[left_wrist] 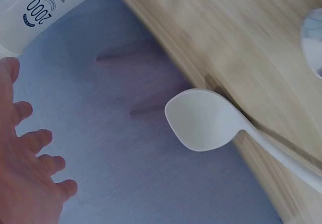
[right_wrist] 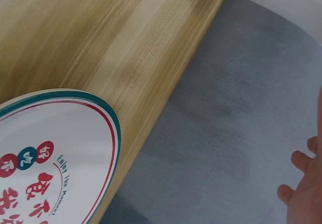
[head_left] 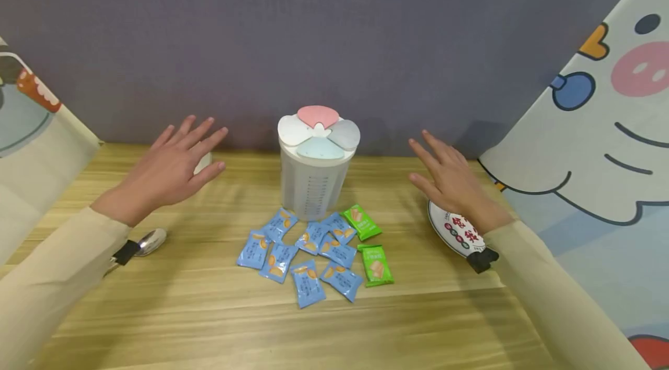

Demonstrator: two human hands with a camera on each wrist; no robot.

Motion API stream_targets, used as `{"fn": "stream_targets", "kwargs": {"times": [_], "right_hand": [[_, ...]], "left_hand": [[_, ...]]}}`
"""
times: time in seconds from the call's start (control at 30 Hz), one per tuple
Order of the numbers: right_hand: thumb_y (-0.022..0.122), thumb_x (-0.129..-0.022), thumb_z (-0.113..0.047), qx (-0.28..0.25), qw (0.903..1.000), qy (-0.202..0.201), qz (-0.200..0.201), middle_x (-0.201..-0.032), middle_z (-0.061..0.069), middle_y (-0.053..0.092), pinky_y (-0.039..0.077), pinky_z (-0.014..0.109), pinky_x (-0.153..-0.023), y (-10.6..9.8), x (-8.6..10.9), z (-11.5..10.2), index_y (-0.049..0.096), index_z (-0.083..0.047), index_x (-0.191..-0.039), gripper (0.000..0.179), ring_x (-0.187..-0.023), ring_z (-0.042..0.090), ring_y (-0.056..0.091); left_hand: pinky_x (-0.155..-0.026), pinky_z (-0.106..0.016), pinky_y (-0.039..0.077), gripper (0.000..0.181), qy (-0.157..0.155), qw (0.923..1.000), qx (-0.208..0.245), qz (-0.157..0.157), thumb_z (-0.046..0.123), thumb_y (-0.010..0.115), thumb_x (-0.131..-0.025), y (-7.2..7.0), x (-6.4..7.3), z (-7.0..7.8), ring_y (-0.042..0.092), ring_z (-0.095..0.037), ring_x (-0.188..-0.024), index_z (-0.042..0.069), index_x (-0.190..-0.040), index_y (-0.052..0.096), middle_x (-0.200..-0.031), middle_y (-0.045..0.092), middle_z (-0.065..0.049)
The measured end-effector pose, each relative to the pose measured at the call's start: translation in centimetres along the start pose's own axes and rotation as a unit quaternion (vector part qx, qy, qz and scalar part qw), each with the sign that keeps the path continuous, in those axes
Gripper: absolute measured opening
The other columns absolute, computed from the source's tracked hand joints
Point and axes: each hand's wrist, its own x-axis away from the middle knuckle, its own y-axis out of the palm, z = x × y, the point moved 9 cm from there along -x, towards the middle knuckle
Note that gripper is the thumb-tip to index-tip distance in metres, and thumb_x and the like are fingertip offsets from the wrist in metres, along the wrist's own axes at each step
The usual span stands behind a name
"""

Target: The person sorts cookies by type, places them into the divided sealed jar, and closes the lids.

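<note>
My left hand [head_left: 169,169] hovers with fingers spread over the table's left side, holding nothing. Beneath it lies a white ladle [left_wrist: 204,118], mostly hidden by the hand in the head view. My right hand [head_left: 449,181], likewise spread and holding nothing, is above a white plate [right_wrist: 75,148] with red lettering and a green rim. Between the hands stands a translucent measuring container [head_left: 313,184] with a petal-patterned lid [head_left: 319,133]. In front of it lie several blue snack packets [head_left: 308,283] and two green packets [head_left: 375,265].
A shiny metal spoon [head_left: 151,241] lies by the left wrist, partly hidden by the forearm. A grey partition [head_left: 313,27] rises behind the wooden table [head_left: 235,323]. Cartoon-printed panels [head_left: 601,143] border both sides.
</note>
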Motion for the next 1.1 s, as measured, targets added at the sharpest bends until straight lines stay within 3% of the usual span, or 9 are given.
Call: {"fn": "stream_targets", "kwargs": {"times": [0.4, 0.73, 0.93, 1.1], "right_hand": [[0.026, -0.098, -0.058, 0.002, 0.9981, -0.05, 0.037, -0.153, 0.016, 0.021, 0.024, 0.06, -0.105, 0.6, -2.4, -1.0, 0.029, -0.015, -0.149, 0.067, -0.135, 0.036, 0.027], [0.024, -0.098, -0.057, -0.008, 0.9917, -0.099, 0.081, -0.151, 0.013, 0.029, 0.027, 0.055, -0.106, 0.3, -4.2, -2.9, 0.035, -0.005, -0.146, 0.071, -0.133, 0.032, 0.033], [0.027, -0.1, -0.053, -0.037, 0.9818, -0.14, 0.122, -0.148, 0.014, 0.035, 0.028, 0.05, -0.107, -0.6, -5.5, -5.3, 0.039, 0.002, -0.141, 0.07, -0.132, 0.029, 0.036], [0.031, -0.1, -0.051, -0.057, 0.9749, -0.17, 0.132, -0.147, 0.012, 0.037, 0.027, 0.051, -0.108, -1.1, -6.3, -7.3, 0.042, 0.0, -0.141, 0.067, -0.133, 0.026, 0.035]], "left_hand": [[-0.113, -0.053, 0.003, 0.059, 0.029, 0.9991, 0.031, -0.004, 0.043, 0.037, -0.101, 1.3, -3.5, 1.3, 0.006, -0.036, -0.141, 0.015, -0.151, 0.025, -0.155, 0.016, -0.015], [-0.114, -0.048, 0.004, 0.056, 0.068, 0.9955, 0.055, 0.036, 0.04, 0.037, -0.102, 1.3, -6.1, 3.7, 0.008, -0.032, -0.141, 0.013, -0.15, 0.027, -0.155, 0.02, -0.011], [-0.115, -0.046, 0.006, 0.055, 0.114, 0.9881, 0.065, 0.079, 0.038, 0.036, -0.102, 0.8, -6.9, 5.6, 0.012, -0.031, -0.141, 0.012, -0.15, 0.027, -0.154, 0.023, -0.01], [-0.115, -0.044, 0.006, 0.053, 0.136, 0.984, 0.072, 0.09, 0.038, 0.031, -0.103, 0.6, -7.6, 6.7, 0.011, -0.027, -0.142, 0.012, -0.15, 0.028, -0.155, 0.022, -0.008]]}}
